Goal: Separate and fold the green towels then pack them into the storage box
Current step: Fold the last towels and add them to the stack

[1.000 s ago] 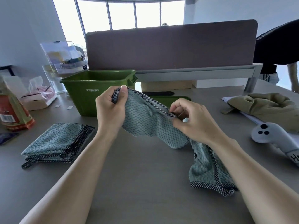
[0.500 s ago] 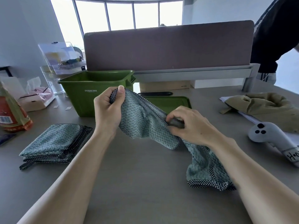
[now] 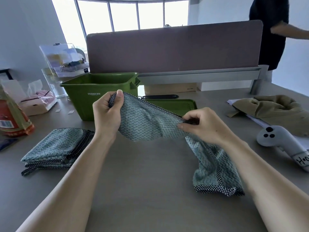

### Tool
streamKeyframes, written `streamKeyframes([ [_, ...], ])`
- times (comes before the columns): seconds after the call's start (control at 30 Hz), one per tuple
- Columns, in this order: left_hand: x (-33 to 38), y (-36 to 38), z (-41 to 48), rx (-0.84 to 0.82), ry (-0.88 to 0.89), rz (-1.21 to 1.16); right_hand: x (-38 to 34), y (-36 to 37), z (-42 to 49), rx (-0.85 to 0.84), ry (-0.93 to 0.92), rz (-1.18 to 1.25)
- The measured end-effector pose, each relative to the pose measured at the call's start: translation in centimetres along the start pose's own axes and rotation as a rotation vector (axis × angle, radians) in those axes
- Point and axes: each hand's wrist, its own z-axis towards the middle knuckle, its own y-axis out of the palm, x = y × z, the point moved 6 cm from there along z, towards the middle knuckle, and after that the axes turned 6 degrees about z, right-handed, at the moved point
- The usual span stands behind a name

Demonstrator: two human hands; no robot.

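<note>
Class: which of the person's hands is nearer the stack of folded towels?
Left. The left hand grips the towel just beyond and right of the stack; the right hand pinches its hem farther right.

From my feed, the towel (image 3: 145, 124) was pale sea-green with a dark zigzag weave and a black-and-white checked border; the folded stack (image 3: 55, 146) showed the same pattern. The storage box (image 3: 100, 91) was deep green with white lettering, the lid (image 3: 175, 104) the same green. The table (image 3: 142, 181) was grey-brown, the divider panel (image 3: 173, 47) dusty mauve, and the controller (image 3: 280, 141) pale grey with black dots.
</note>
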Motion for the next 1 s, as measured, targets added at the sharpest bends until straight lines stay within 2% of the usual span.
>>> streamKeyframes([
  [0.3, -0.1, -0.1, 0.2, 0.01, 0.019, 0.045, 1.0, -3.1, 0.0, 0.284, 0.067, 0.459],
  [0.53, -0.3, 0.0, 0.1, 0.036, 0.042, 0.129, 1.4, -3.5, 0.1, 0.401, 0.014, 0.327],
  [0.6, -0.3, 0.0, 0.1, 0.043, 0.046, 0.127, 1.4, -3.6, 0.2, 0.434, 0.015, 0.391],
  [0.67, -0.3, 0.3, -0.1, 0.041, 0.034, 0.104, 1.7, -3.7, 0.2, 0.445, 0.047, 0.569],
  [0.73, -0.5, 0.7, -0.4, 0.036, -0.001, 0.063, 2.0, -3.6, 0.4, 0.428, 0.077, 0.716],
  [0.9, -1.5, 2.5, -1.8, -0.003, -0.168, -0.134, 1.9, -3.2, 0.2, 0.457, 0.138, 0.896],
  [1.0, -2.0, 3.7, -2.8, -0.023, -0.314, -0.276, 2.0, -2.5, 0.2, 0.434, 0.184, 0.898],
])
